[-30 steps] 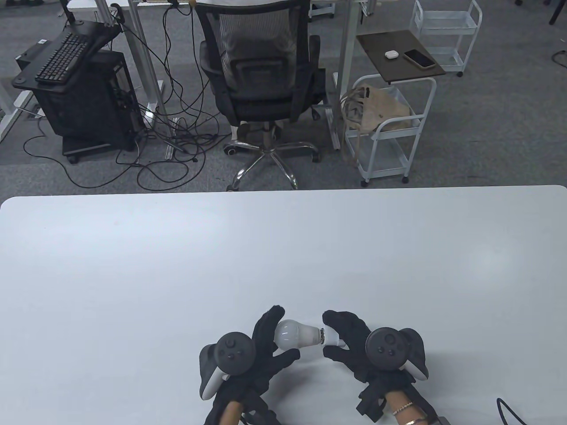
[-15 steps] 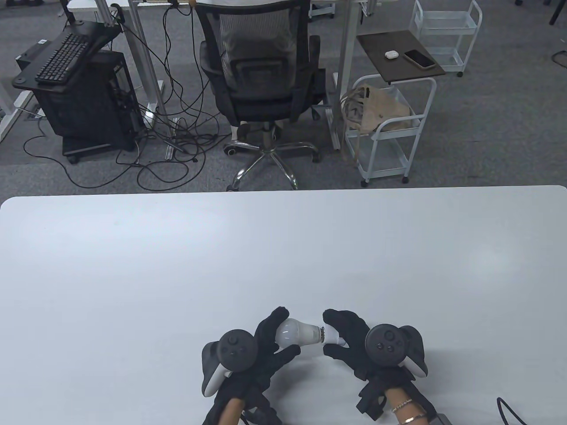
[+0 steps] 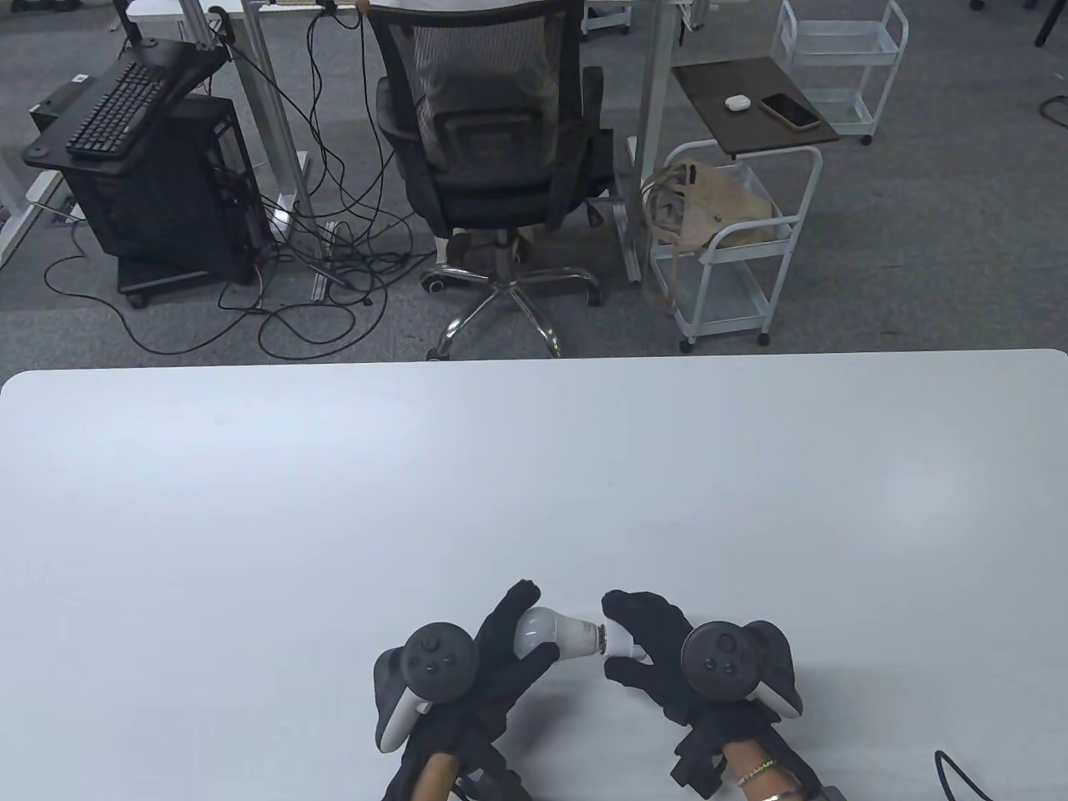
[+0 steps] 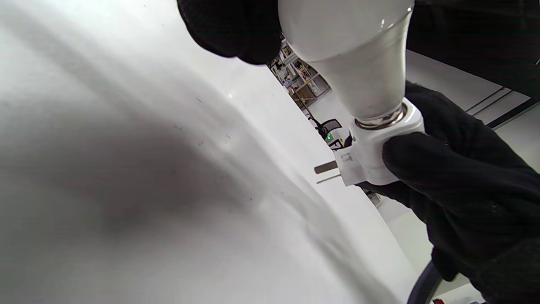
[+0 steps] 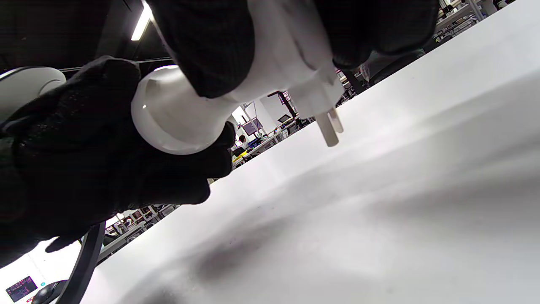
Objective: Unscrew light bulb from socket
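Fingers (image 3: 524, 602) of my left hand (image 3: 492, 659) are wrapped round the fat end of the light bulb (image 3: 555, 632), and my right hand (image 3: 655, 659) pinches the socket (image 3: 619, 641), so both are clamped on and the pair hangs just above the table (image 3: 250, 501) near its front edge. The bulb looks like smooth frosted white shell, probably light and slick against fabric gloves, and I'd guess brittle, so I'd grip the widest part and go easy on squeeze. The socket is a blocky white plastic plug adapter with two flat prongs (image 4: 327, 168) sticking out sideways, stiff with good corners to brace on. A metal thread ring (image 4: 382, 120) shows at the joint.
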### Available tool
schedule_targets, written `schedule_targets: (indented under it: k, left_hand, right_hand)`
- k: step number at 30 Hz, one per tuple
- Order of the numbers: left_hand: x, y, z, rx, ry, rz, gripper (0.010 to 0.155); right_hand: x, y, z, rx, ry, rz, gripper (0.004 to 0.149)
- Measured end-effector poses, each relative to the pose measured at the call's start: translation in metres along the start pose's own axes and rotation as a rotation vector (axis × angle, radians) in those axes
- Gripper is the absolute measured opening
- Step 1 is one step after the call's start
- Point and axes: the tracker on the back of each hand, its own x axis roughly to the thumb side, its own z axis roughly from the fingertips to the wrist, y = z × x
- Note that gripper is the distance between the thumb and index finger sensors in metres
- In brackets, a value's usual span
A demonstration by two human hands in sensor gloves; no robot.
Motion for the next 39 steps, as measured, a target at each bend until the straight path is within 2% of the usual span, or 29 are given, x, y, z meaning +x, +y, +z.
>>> schedule_targets:
  k: [6,14,19,26,34,39]
  left_hand:
    - [0.0032,-0.0011,-0.0002,-0.023,-0.02,-0.044,0.088]
    - [0.0025,0.0007,0.0001,0.019,-0.017,-0.074,0.078]
    - [-0.0016,-0.0003,-0.0008,0.001,0.018,-0.037,0.077]
    - [0.0025,-0.0024,-0.0004,-0.039,-0.008,-0.049,0.091]
    - [0.0018,-0.0012,-0.0006,-0.017,-0.006,-0.072,0.08]
    - [0.0012,-0.0011,0.0003,0.011,0.008,-0.078,0.079]
  right_hand:
    - [-0.0021,-0.0018,0.0001,-0.01,0.01,-0.019,0.07]
    - [-0.0028,-0.0009,0.0,-0.003,0.015,-0.009,0.07]
    - [-0.0015,-0.0003,0.0001,0.001,0.005,0.002,0.069]
    - [-0.0033,0.0005,-0.0004,0.001,0.01,-0.008,0.07]
    - [-0.0029,0.0012,-0.0005,0.006,0.01,-0.003,0.07]
    - [-0.0029,0.0006,-0.0005,0.017,-0.001,-0.008,0.07]
